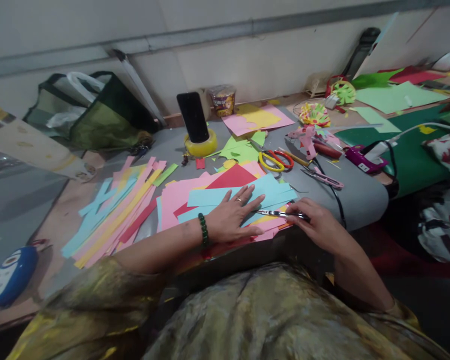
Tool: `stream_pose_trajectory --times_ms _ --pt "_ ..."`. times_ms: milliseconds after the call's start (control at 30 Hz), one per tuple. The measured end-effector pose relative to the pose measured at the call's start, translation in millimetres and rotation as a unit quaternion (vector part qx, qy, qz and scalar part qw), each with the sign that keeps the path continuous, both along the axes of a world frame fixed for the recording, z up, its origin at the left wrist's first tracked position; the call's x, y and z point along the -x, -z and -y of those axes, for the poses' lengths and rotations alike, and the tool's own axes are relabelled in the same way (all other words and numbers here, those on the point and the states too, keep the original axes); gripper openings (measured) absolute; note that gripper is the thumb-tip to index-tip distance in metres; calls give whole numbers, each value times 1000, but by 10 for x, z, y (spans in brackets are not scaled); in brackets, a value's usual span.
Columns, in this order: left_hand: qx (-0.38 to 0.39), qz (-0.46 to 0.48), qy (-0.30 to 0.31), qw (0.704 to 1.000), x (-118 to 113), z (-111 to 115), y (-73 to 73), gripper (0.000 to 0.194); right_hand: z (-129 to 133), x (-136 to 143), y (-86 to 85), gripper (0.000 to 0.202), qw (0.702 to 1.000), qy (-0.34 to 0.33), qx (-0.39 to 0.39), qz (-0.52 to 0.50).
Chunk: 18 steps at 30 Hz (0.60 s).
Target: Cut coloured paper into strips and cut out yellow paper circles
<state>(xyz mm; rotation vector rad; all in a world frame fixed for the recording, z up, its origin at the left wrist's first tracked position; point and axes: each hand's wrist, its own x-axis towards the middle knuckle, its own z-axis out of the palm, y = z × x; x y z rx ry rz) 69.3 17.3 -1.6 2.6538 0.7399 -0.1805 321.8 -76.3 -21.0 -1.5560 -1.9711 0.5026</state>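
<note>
My left hand (232, 215) lies flat with its fingers spread on light blue paper (204, 196), wearing a ring and a green bead bracelet (203, 229). That paper rests on a loose stack of pink (176, 192), red (236, 177) and other coloured sheets at the table's near edge. In my right hand (313, 220), closed around its dark end, is a slim silver-and-black utility knife (273, 213). Its tip points left, over the paper and close to my left fingers. Cut paper strips (125, 212) in blue, pink, yellow and red lie in a pile to the left.
Beyond the stack lie yellow and red scissors (272, 161), a pink cutter (324, 178) and a pink glue gun (306, 140). A phone (193, 117) stands in a yellow tape roll (201, 146). A black cable (333, 197) crosses the right side; a green bag (97, 110) sits left.
</note>
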Motion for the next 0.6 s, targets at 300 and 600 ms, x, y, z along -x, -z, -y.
stream_pose_trajectory --times_ms 300,600 --pt "-24 -11 -3 1000 506 -8 102 101 -50 45 4 14 1000 -10 13 22" --pt "-31 -13 -11 999 468 8 104 100 1 168 -12 13 998 -29 13 50"
